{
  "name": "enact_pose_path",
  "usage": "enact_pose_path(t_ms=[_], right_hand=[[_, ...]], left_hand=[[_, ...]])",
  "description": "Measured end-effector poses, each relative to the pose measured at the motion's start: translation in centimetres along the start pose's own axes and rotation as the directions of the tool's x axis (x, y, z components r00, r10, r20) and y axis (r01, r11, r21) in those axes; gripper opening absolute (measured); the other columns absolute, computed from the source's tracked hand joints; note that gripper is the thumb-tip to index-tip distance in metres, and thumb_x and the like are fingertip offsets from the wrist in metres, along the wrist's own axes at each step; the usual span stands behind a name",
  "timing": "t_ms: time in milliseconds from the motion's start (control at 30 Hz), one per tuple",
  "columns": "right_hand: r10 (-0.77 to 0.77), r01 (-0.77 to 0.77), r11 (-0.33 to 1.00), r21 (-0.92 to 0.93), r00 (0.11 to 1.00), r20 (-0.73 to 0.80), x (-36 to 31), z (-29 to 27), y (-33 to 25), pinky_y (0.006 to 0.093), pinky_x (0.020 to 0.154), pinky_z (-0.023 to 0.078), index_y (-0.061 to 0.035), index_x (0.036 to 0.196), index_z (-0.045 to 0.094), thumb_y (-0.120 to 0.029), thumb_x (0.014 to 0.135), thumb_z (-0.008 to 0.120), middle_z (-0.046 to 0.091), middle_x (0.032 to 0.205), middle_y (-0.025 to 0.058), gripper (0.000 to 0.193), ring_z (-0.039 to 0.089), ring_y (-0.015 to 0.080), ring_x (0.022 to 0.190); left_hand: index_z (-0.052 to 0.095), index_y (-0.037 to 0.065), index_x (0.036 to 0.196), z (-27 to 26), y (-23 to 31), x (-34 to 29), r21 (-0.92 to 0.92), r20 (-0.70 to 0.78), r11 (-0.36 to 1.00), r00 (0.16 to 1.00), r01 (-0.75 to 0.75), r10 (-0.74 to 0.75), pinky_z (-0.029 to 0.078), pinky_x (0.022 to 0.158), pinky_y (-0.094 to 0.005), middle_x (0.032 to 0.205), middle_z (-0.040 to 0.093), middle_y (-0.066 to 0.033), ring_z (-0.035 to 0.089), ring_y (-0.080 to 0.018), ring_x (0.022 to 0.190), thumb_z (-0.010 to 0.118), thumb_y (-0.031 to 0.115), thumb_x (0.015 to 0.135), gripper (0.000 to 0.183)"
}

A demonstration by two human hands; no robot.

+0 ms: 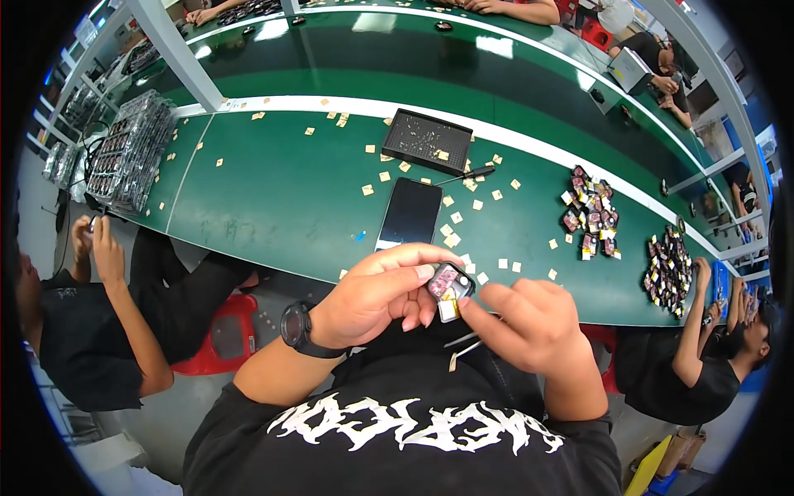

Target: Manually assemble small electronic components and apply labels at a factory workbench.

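Observation:
My left hand point(372, 293), with a black watch point(298, 329) on its wrist, grips a small black device casing point(461, 279) between thumb and fingers. Inside the casing a reddish circuit board shows, and a small silver and white part with a yellow strip point(449, 308) sticks out at its lower edge. My right hand point(529, 322) is curled, its index finger and thumb at that part. Metal tweezers point(471, 348) come out from under this hand, pointing down and left. A small pale yellow square point(452, 362) is at their tips.
On the green bench point(273, 194) lie a dark phone point(411, 213), a screwdriver point(478, 174), a black tray of screws point(428, 139) and scattered pale squares. Piles of small devices point(592, 211) are at the right, stacked clear trays point(132, 153) at the left. Co-workers sit on both sides.

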State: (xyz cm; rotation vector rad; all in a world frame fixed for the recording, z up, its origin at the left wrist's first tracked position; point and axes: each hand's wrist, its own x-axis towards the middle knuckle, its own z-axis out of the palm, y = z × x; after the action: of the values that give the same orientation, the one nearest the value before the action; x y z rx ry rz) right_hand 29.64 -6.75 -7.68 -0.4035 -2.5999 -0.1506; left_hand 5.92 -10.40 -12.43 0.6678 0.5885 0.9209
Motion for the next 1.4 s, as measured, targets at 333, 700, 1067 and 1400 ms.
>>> enact_pose_path(t_ms=[333,700,1067,1400], right_hand=[[0.669,-0.643,0.249,0.724,0.655,0.352,-1.9,0.1,-2.8,0.0261,0.061,0.047,0.0012,0.121,0.059,-0.001,0.096,0.064,0.067,0.082,0.0078,0.026,0.06,0.0107,0.068],[0.549,-0.564,-0.447,0.694,0.439,0.711,-0.8,1.6,-3.2,0.0203,0.049,0.041,-0.0054,0.103,0.047,-0.007,0.097,0.065,0.067,0.074,0.0076,0.019,0.056,0.0049,0.058],[0.557,-0.517,-0.535,0.669,0.379,0.739,-0.6,2.8,-3.2,0.0199,0.041,0.038,-0.0083,0.098,0.045,-0.007,0.095,0.065,0.065,0.068,0.007,0.021,0.055,0.0069,0.049],[0.605,-0.428,-0.394,0.813,0.546,0.58,-1.4,4.3,-3.4,0.0194,0.05,0.042,-0.0061,0.1,0.046,0.0,0.096,0.063,0.064,0.086,0.0055,0.018,0.06,0.0065,0.067]], left_hand=[[0.051,-0.004,0.127,0.8,-1.1,-0.7,0.257,-0.167,0.947,0.956,-0.194,0.241,0.059,0.068,-0.0266,0.112,0.064,-0.0172,0.071,-0.0184,0.084,0.053,-0.003,0.098,0.029],[0.053,-0.008,0.111,1.2,-2.4,-1.1,0.677,-0.102,0.653,0.836,-0.34,0.54,0.062,0.08,-0.029,0.11,0.063,-0.0178,0.071,-0.0185,0.094,0.06,-0.012,0.092,0.02],[0.053,-0.008,0.112,0.9,-3.2,-0.9,0.665,-0.089,0.635,0.803,-0.392,0.589,0.061,0.074,-0.0286,0.105,0.066,-0.0176,0.073,-0.0196,0.09,0.061,-0.006,0.095,0.019],[0.05,-0.003,0.117,0.1,-2.0,-1.5,0.214,-0.22,0.953,0.94,-0.215,0.262,0.065,0.079,-0.0339,0.114,0.059,-0.0145,0.069,-0.0206,0.1,0.055,-0.006,0.097,0.021]])
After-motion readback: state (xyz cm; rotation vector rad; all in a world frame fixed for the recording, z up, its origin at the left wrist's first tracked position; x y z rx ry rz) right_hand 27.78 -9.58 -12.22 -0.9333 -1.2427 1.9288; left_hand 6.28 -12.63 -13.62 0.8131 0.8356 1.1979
